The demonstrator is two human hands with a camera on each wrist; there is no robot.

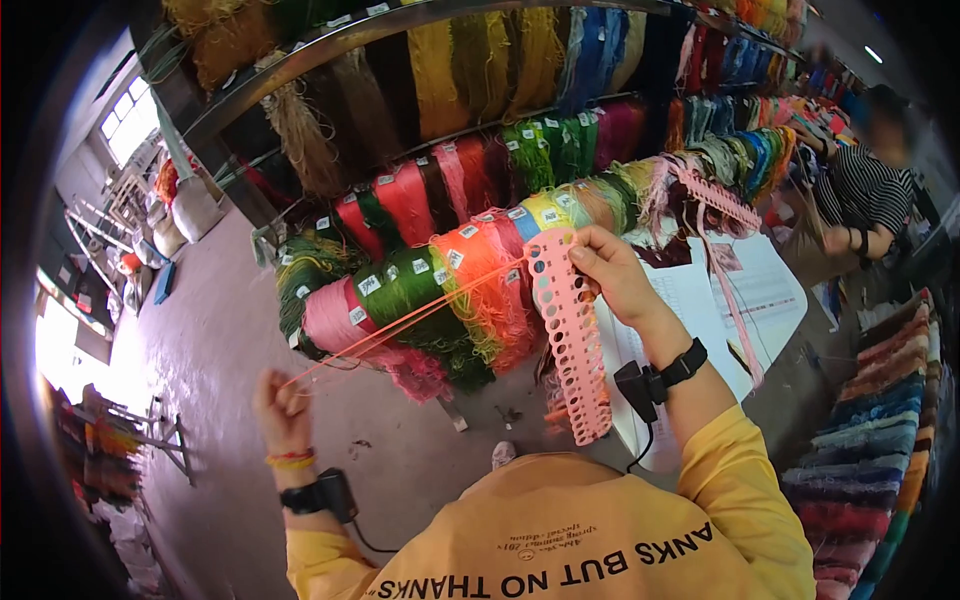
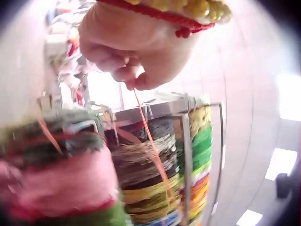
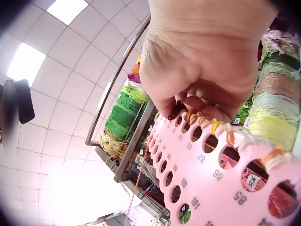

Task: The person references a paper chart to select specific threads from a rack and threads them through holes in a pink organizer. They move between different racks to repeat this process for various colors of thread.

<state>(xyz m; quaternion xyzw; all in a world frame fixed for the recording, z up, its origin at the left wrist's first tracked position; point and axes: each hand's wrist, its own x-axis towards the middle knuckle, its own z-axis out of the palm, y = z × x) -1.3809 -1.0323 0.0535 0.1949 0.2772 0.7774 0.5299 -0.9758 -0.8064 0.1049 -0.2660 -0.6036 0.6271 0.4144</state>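
Observation:
My right hand (image 1: pixel 615 275) grips the upper end of a long pink thread card (image 1: pixel 572 345), thumb on its face. Two rows of round holes run down the card. In the right wrist view, printed numbers show on the card (image 3: pixel 207 169), and short coloured threads are looped through holes along one edge. Out to the left, my left hand (image 1: pixel 283 412) pinches strands of orange thread (image 1: pixel 415 315). They stretch straight across to the top of the card. The left wrist view shows the thread (image 2: pixel 149 134) leaving the fingertips of the left hand (image 2: pixel 141 52).
Labelled skeins (image 1: pixel 400 290) hang over a rail just ahead, with more racks above. Printed sheets (image 1: pixel 690 300) lie at the right, near a second pink card (image 1: pixel 715 197) with threads. Another person (image 1: pixel 870 190) stands at far right. More skeins (image 1: pixel 870 440) hang at lower right.

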